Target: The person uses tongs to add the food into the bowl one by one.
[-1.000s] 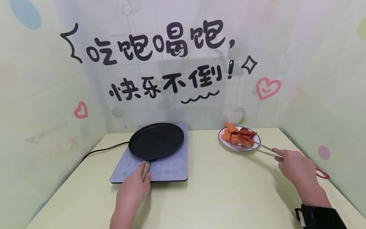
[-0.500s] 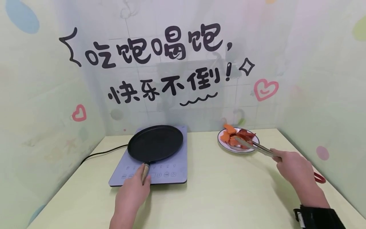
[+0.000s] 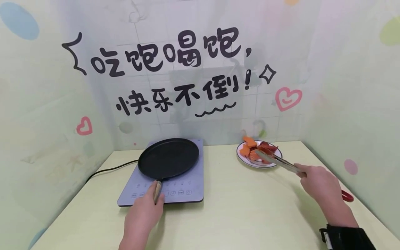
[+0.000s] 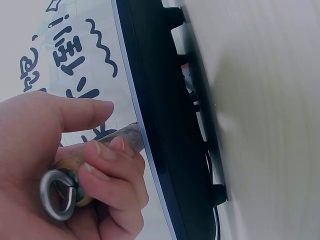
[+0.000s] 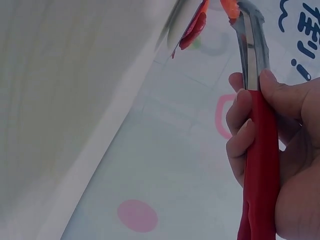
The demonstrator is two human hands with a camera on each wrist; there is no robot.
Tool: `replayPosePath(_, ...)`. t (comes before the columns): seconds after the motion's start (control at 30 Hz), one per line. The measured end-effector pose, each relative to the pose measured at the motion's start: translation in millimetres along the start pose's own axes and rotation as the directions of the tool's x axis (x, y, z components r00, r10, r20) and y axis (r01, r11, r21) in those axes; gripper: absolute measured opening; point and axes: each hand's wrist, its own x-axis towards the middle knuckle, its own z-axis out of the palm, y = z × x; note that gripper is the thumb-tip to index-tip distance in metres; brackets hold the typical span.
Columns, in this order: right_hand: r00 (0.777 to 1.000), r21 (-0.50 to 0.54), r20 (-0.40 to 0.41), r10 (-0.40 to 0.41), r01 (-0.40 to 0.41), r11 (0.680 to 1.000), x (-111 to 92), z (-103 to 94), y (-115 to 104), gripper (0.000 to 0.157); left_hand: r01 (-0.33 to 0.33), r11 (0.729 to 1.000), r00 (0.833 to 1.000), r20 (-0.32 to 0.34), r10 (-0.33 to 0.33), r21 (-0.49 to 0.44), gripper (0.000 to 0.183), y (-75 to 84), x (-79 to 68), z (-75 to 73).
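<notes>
The round black frying pan point(image 3: 168, 158) has a matt, metal-looking surface; its brown wooden handle point(image 3: 158, 191) ends in a shiny silver metal ring point(image 4: 45, 197). The flat lilac rectangular cooktop point(image 3: 195, 175) has a smooth, glass-like face over a black plastic-looking base point(image 4: 157, 110). The slim silver metal tongs point(image 3: 285, 165) carry smooth red plastic-looking grips point(image 5: 263, 160). The round white dark-rimmed plate point(image 3: 254, 165) resembles glazed ceramic. The pale yellow desk point(image 3: 243, 208) is smooth, and the black wristband point(image 3: 350, 238) looks like matt cloth.
</notes>
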Motion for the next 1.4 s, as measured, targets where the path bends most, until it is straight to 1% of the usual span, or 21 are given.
replayPosePath(0.13, 1.000, 0.014, -0.008, 0.014, -0.014, 1.000, -0.7, 2.4, -0.5, 0.036, 0.008, 1.000, 1.000, 0.012, -0.008, 0.007, 0.061, -1.0, 1.3, -0.1)
replayPosePath(0.33, 0.995, 0.067, -0.003, 0.103, -0.102, 0.993, -0.7, 3.3, -7.6, 0.042, 0.013, 1.000, 1.000, 0.018, -0.013, 0.008, 0.062, -1.7, 1.5, -0.8)
replayPosePath(0.4, 0.993, 0.082, -0.016, 0.114, -0.113, 0.990, -0.4, 4.8, -12.6, 0.042, 0.016, 1.000, 1.000, 0.018, -0.016, 0.005, 0.061, -2.0, 1.0, -1.3)
replayPosePath(0.53, 0.993, 0.107, -0.039, 0.110, -0.105, 0.989, 1.5, 7.9, -23.9, 0.041, 0.027, 1.000, 0.999, 0.021, -0.027, -0.003, 0.061, -2.9, 1.0, -1.1)
replayPosePath(0.8, 0.991, 0.155, -0.006, 0.131, -0.128, 0.980, 5.4, 20.7, -54.7, 0.040, 0.028, 1.000, 0.999, 0.033, -0.028, 0.007, 0.063, -3.0, 1.1, 2.3)
replayPosePath(1.03, 0.994, 0.141, -0.052, 0.095, -0.087, 0.986, 17.1, 19.9, -77.8, 0.037, 0.029, 0.999, 0.999, 0.043, -0.031, 0.027, 0.064, 4.2, -1.4, 1.1)
replayPosePath(1.2, 0.996, 0.139, -0.051, 0.072, -0.064, 0.988, 29.6, 20.7, -98.1, 0.037, 0.034, 0.999, 0.999, 0.037, -0.035, 0.037, 0.065, 4.7, -2.2, 0.5)
replayPosePath(1.4, 0.994, 0.145, -0.113, 0.002, 0.014, 0.989, 44.4, 23.0, -122.8, 0.036, 0.039, 0.999, 0.999, 0.026, -0.040, 0.028, 0.065, 2.8, -1.2, 2.0)
